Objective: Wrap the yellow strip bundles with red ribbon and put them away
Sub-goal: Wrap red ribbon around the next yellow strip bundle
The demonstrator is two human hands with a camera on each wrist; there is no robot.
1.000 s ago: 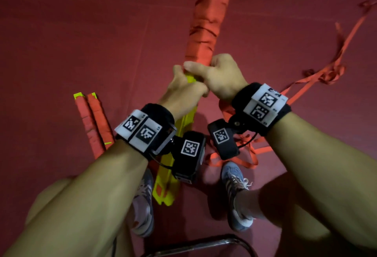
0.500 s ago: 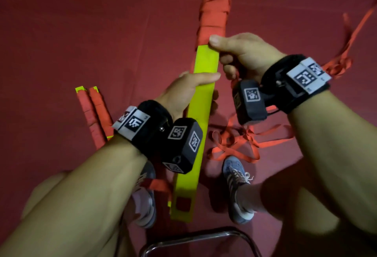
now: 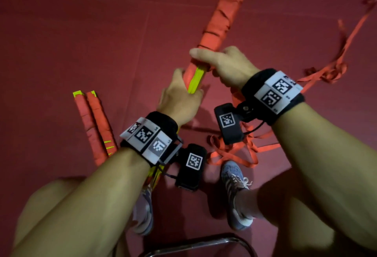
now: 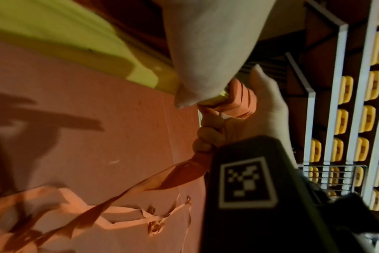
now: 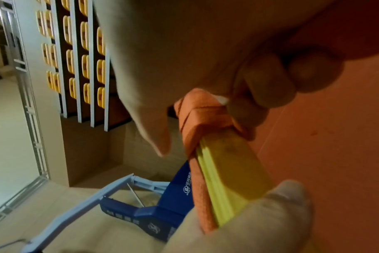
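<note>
A long yellow strip bundle slants from my knees up to the upper right, and its upper part is wound in red ribbon. My left hand grips the bare yellow stretch just below the winding. My right hand is curled round the bundle at the winding's lower edge and clamps the ribbon there. In the left wrist view the ribbon tail runs out of the right fist to the floor. In the right wrist view the last ribbon turn crosses the yellow bundle.
Two wrapped bundles lie side by side on the red floor at the left. Loose ribbon is heaped by my right shoe and trails off to the right. A metal chair frame is below. Racks of yellow items stand behind.
The bundle has turned from flat face to edge-on and now leans to the right. My right hand came down round it with the ribbon. My left hand moved up close under the right.
</note>
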